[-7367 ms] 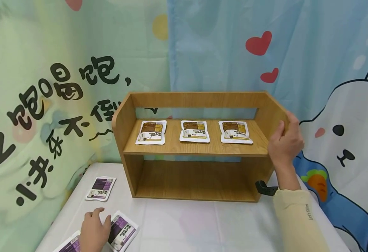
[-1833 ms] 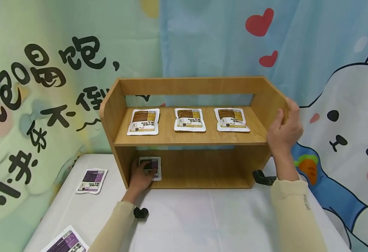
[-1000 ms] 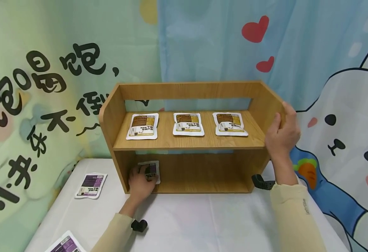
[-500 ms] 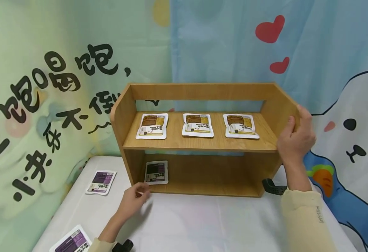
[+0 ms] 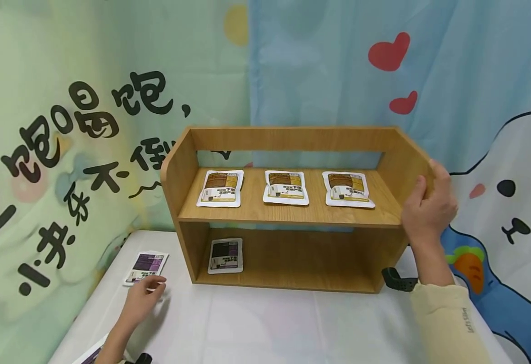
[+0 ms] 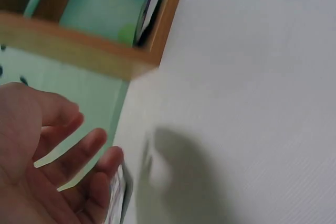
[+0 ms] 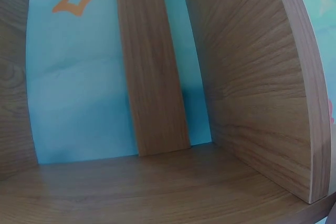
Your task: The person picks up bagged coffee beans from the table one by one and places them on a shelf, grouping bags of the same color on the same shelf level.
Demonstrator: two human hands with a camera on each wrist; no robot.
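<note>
My left hand (image 5: 140, 302) hangs over the near edge of a white pouch with a purple label (image 5: 149, 264) on the table's left. In the left wrist view its fingers (image 6: 94, 140) are loosely bent, with nothing between them and the thumb. My right hand (image 5: 431, 207) grips the right side panel of a two-tier wooden shelf (image 5: 302, 260), thumb on the inner face. A second purple-label pouch (image 5: 226, 256) leans upright at the left of the lower tier. Another purple-label pouch (image 5: 90, 354) lies at the front left, partly hidden by my left forearm.
Three brown-label pouches, left (image 5: 220, 188), middle (image 5: 285, 187) and right (image 5: 349, 189), sit in a row on the upper tier. The shelf stands on a white-covered table (image 5: 274, 323). Printed curtains (image 5: 311, 76) hang close behind and beside it.
My left hand has let go of the purple-label pouch inside the lower tier and moved left to the one on the table. My right hand has kept its grip on the shelf.
</note>
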